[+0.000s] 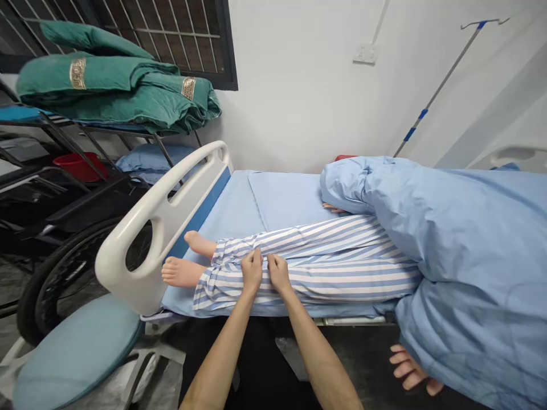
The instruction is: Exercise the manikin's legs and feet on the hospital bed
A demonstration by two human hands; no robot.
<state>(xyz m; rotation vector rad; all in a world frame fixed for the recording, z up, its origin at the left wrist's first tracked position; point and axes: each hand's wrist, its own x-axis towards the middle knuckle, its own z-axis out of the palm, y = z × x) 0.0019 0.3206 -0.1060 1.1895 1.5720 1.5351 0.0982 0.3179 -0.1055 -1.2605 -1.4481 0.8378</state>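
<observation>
My left hand (252, 270) is closed in a fist on the striped trousers (342, 278), around the shin of the nearer leg. Close beside it, my right hand (278, 271) is closed the same way, a small gap between the two. The cloth appears gathered at both fists, though the fingertips are hidden. The trousers, blue and white, are on a figure lying on its back along the bed. Its bare feet (184, 271) point toward the footboard at left. A light blue quilt (461, 228) covers the figure from the thighs up.
The white footboard (132, 228) stands at the bed's left end. A figure's hand (412, 369) hangs below the quilt at right. A round stool (81, 356) and a wheelchair wheel (47, 285) are at left. Green folded bedding (119, 85) lies behind, and a drip pole (440, 85) rises at right.
</observation>
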